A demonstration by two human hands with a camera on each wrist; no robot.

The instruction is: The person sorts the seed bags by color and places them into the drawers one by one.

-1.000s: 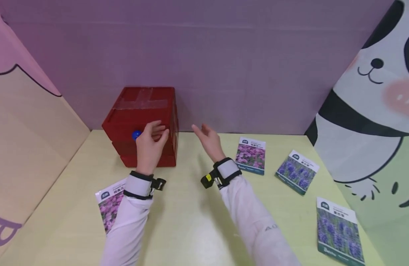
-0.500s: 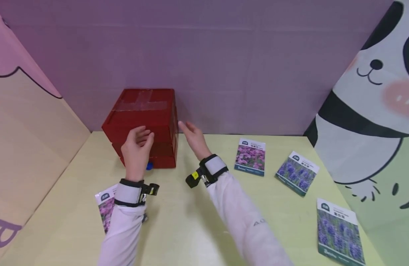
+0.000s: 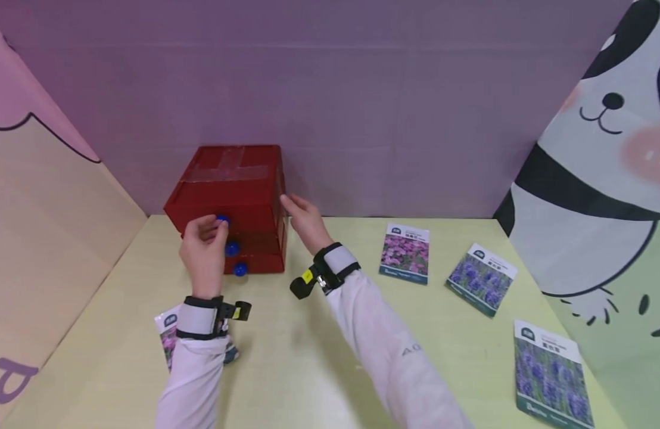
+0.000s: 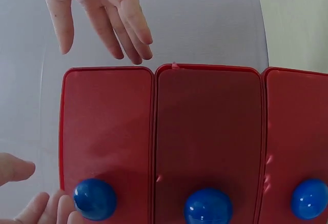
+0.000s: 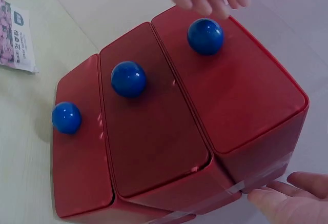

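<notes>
A red three-drawer box point(image 3: 223, 196) stands against the back wall, with a blue round knob on each drawer front. My left hand point(image 3: 204, 253) is at the top knob point(image 4: 95, 199), fingers loosely bent beside it. The thumb stands apart from that knob in the left wrist view. The middle knob point(image 3: 231, 248) and bottom knob point(image 3: 240, 269) are free of my hands. My right hand point(image 3: 307, 225) is held at the box's right side, fingers extended; in the right wrist view the fingertips point(image 5: 259, 196) are close to its taped side. Whether they touch is unclear.
A pink-flower packet point(image 3: 417, 253) and two purple-flower packets, one in the middle point(image 3: 481, 279) and one in front point(image 3: 552, 372), lie to the right. Another pink-flower packet point(image 3: 167, 336) and a small dark object point(image 3: 232, 353) are partly hidden by my left arm.
My left hand has moved left and down across the drawer fronts, uncovering the middle and bottom knobs. My right hand has moved left to the box's side. The box stays in place.
</notes>
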